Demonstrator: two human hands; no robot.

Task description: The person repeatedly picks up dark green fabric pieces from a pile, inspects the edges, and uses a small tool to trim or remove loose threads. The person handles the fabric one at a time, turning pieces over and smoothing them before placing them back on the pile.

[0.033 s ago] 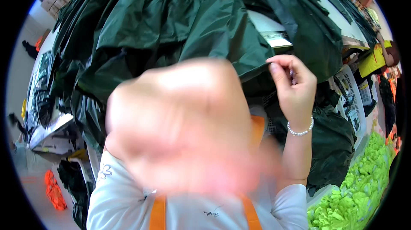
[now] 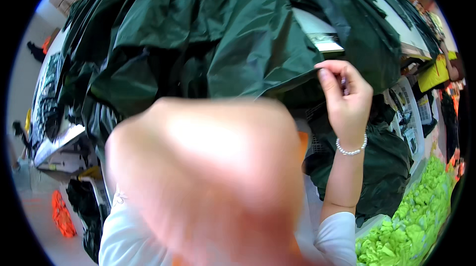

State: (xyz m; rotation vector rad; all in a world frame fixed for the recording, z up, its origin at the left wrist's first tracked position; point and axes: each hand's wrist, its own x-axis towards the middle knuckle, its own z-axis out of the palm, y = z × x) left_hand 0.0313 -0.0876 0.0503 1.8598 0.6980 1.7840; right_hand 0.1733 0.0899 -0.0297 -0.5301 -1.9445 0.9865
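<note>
A large sheet of dark green, shiny fabric (image 2: 263, 33) lies in folds over the table and hangs down at its near side. My right hand (image 2: 346, 85), with a beaded bracelet on its wrist, is closed in a pinch on a corner of the fabric's edge, drawing that edge out to the right. My left hand (image 2: 213, 162) is very close to the camera and heavily blurred. It covers the lower middle of the view, so its fingers and anything in them cannot be made out.
Below right, a dark green cloth bundle (image 2: 382, 177) sits beside a white crate (image 2: 409, 110). Bright lime-green material (image 2: 406, 231) is heaped at the lower right. An orange bundle (image 2: 63, 214) lies on the floor at left. At far right is a person in yellow (image 2: 434, 75).
My left hand has come down and looks larger, uncovering more of the fabric's lower edge. My right hand keeps its pinch, shifted very slightly right in the picture.
</note>
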